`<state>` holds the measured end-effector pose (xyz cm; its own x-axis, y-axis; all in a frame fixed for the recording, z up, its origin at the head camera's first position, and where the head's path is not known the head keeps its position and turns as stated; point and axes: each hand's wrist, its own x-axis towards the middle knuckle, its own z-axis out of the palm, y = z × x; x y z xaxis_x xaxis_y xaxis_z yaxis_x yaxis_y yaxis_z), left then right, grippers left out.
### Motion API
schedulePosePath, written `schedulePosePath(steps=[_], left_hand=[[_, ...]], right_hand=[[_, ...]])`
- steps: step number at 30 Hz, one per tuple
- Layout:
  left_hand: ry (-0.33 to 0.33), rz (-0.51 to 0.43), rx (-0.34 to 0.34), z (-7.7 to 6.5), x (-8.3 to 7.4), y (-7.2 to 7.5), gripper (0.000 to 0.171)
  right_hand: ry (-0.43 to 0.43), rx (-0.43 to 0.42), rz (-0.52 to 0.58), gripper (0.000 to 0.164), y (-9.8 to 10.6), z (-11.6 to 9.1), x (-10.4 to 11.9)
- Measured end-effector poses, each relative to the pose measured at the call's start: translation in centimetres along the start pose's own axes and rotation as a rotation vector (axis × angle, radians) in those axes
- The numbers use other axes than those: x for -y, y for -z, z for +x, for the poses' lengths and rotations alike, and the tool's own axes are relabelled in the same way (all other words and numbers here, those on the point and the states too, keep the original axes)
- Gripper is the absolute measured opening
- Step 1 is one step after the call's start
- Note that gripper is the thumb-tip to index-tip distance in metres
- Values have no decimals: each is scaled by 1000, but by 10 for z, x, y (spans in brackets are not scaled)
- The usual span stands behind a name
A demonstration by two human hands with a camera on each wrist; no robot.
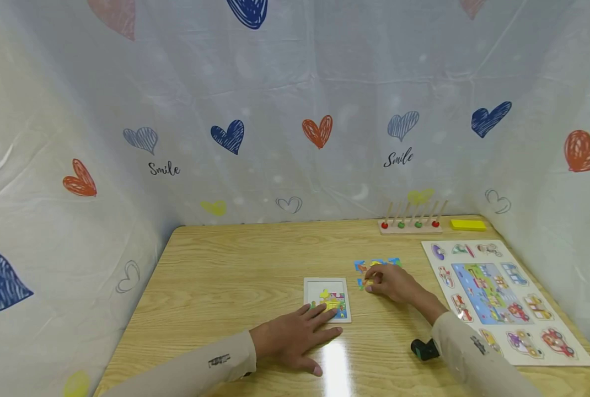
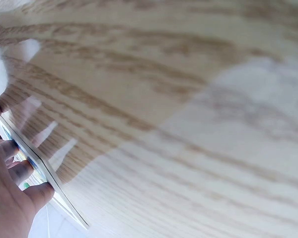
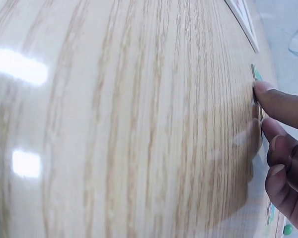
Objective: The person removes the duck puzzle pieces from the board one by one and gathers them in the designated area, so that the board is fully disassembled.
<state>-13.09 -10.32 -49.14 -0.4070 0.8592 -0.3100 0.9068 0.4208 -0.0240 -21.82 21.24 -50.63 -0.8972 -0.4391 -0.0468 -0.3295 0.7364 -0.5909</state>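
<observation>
The left hand (image 1: 300,337) lies spread, fingers extended and thumb out to the side, with fingertips over the near left part of the puzzle tray (image 1: 317,288); it steadies rather than grasps. The tray rests about midway between the left and right edges of the tabletop (image 1: 225,267). It looks thin, stiff and light, apt to slide on the glossy surface, so pressure on its rim or corners should suit it. Fitted pieces (image 1: 331,299) fill part of its recess, leaving the far left corner bare.

Just beyond the tray's right edge, loose puzzle pieces (image 1: 359,266) lie toward the tabletop's far edge. They seem small, flat, rigid and nearly weightless, hard to lift by the face; opposite edges are the better hold, and the tabs call for a gentle touch.

The right hand (image 1: 393,282) has a narrow grip: thumb and index finger pinch one puzzle piece (image 3: 256,73) by its edges, the other fingers curled clear. Whether that piece is fully off the tabletop cannot be told.
</observation>
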Motion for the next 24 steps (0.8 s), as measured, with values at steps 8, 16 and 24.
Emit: schedulePosePath(steps=[8, 16, 24], left_hand=[[4, -7, 6, -1, -1, 2, 84], [0, -1, -2, 0, 0, 1, 83], [-7, 14, -24, 0, -1, 0, 83]], right_hand=[[-1, -5, 8, 24, -1, 0, 0], [13, -3, 5, 24, 0, 0, 1], [12, 1, 1, 24, 1, 0, 4]])
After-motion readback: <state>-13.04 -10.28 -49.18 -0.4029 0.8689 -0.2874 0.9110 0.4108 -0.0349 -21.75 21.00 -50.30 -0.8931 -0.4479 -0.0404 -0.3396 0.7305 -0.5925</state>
